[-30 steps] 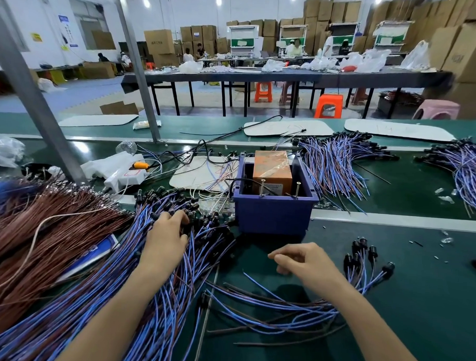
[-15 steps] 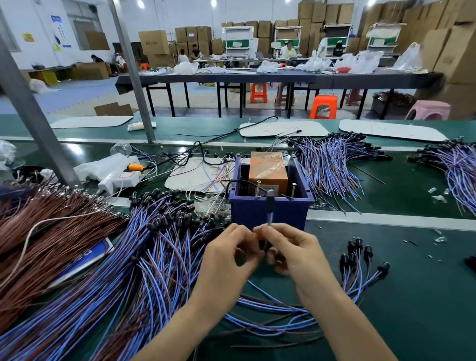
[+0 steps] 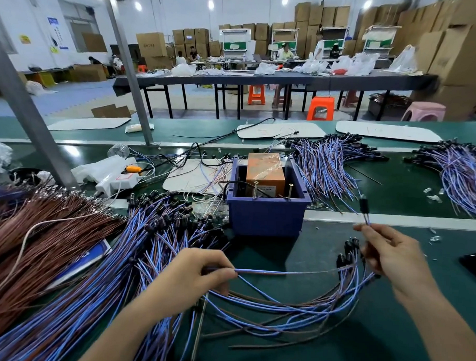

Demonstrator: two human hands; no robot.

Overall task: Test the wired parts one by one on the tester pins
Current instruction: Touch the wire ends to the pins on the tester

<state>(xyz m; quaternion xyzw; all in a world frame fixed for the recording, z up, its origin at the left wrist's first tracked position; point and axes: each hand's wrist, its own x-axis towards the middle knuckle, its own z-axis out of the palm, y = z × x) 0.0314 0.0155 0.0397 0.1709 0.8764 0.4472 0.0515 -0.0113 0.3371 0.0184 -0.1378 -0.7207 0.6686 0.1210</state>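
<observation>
Pinching wired part (image 3: 282, 273) just under its black head with right hand (image 3: 390, 257), right of tester box (image 3: 266, 216); gripping its tail in left hand (image 3: 198, 276), before that box.

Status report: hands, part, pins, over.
Left hand pinches blue wire end. Right hand pinches wired part, head up, right of tester pins, not touching. Nothing between.

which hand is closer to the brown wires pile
Left. The left hand lies over the blue wires right beside the brown wires, gripping a wire. The right hand is far off to the right, right of the blue box, pinching a wired part.
</observation>
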